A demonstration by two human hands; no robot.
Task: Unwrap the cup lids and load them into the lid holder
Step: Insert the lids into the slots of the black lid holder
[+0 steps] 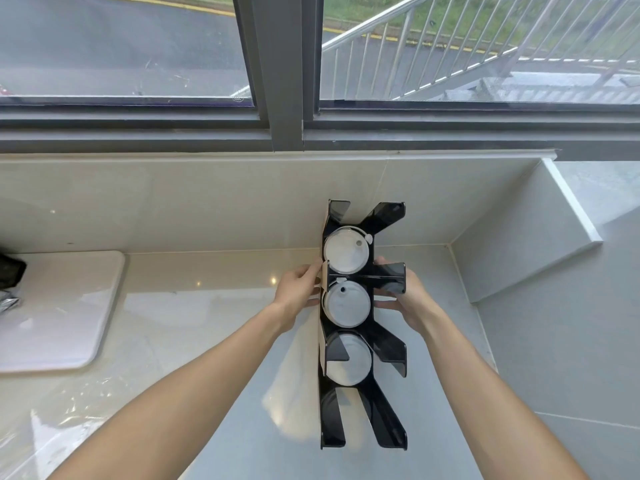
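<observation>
A tall black acrylic lid holder (388, 348) stands on the pale counter near the right corner. Three of its round slots hold stacks of white cup lids: the top stack (345, 250), the middle stack (347, 303) and the lower stack (349, 362). The lowest slot looks dark, with no lid visible in it. My left hand (298, 289) grips the holder's left edge at middle height. On the opposite side, my right hand (405, 299) clasps a black fin, partly hidden behind it.
A white rounded tray (62, 306) lies at the left, with a dark crinkled object (10, 271) at the frame's edge. Crumpled clear plastic wrap (69, 407) sits on the counter at lower left. A tiled wall and window sill rise behind; a side wall (512, 244) closes the right.
</observation>
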